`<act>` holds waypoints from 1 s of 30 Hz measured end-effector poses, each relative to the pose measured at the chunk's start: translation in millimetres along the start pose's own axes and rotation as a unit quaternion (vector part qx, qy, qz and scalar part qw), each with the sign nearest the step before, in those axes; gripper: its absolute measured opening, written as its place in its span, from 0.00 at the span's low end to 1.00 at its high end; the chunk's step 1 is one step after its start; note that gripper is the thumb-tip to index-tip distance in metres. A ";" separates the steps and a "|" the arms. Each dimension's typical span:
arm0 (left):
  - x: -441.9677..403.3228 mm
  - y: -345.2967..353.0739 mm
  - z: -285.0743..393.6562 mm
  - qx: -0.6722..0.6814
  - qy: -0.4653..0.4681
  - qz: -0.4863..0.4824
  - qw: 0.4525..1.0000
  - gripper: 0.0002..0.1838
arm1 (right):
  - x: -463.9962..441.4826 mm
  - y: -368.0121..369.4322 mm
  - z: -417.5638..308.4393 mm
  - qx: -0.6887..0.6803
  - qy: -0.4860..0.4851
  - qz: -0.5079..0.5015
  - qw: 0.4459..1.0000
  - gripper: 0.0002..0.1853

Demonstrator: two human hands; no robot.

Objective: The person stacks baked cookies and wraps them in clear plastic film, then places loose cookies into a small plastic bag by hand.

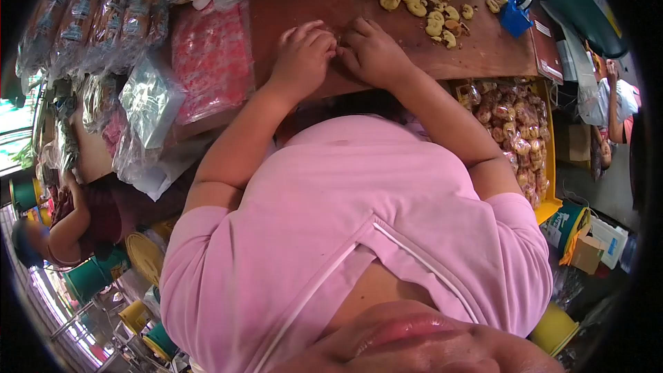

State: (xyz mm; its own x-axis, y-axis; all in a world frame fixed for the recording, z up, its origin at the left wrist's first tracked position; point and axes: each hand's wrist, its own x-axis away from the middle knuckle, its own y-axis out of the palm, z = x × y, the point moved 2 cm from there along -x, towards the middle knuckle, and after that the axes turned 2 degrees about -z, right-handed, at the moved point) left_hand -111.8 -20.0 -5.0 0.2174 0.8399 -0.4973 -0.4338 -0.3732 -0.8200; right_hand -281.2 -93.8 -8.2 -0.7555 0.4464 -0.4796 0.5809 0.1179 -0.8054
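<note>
My left hand (pixel 304 52) and my right hand (pixel 373 52) meet over the near edge of the brown table (pixel 283 10). The fingers of both are curled inward, and their tips nearly touch. Whatever lies between them, if anything, is hidden or too small to make out. Just left of my left hand is a flat stack of red-and-clear printed plastic bags (pixel 213 62). Beyond my right hand, loose yellow-brown curled snack pieces (pixel 414 0) are spread over the table with dark crumbs among them.
A blue tape dispenser (pixel 516 10) stands at the table's right end. Below it, a yellow crate (pixel 550 166) holds many small wrapped packs (pixel 521 131). Long plastic-wrapped packs (pixel 103 14) lie at the far left. Another person (pixel 69 224) is at the left, and one (pixel 618 100) at the right.
</note>
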 end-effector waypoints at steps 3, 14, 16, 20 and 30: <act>-2.7 18.3 -5.9 0.072 -0.034 -0.058 0.995 0.06 | 3.9 -5.4 -2.0 -0.008 0.018 -0.028 0.999 0.13; -10.8 37.1 -23.3 -0.023 -0.025 -0.075 0.997 0.10 | 11.0 -9.5 -7.4 0.000 -0.020 0.014 1.000 0.12; -17.5 37.3 -32.4 -0.060 -0.062 -0.118 0.989 0.09 | 11.3 -10.2 -4.2 0.002 -0.031 -0.021 0.999 0.12; -32.3 31.9 -76.2 -0.101 -0.136 -0.064 0.984 0.11 | 7.5 -10.6 -8.9 0.039 -0.010 -0.063 0.997 0.13; 1.7 4.0 12.7 0.301 -0.206 -0.139 0.921 0.34 | -12.7 -18.9 -10.8 0.009 0.067 -0.283 0.957 0.25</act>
State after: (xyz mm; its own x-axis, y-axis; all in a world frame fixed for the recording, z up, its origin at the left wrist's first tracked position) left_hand -124.4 -15.1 -5.5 0.0968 0.9945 -0.0399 -0.8445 0.0609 -0.5320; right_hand -279.3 -92.1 16.9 -0.9008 0.4260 0.0843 0.0833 0.3601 -0.9292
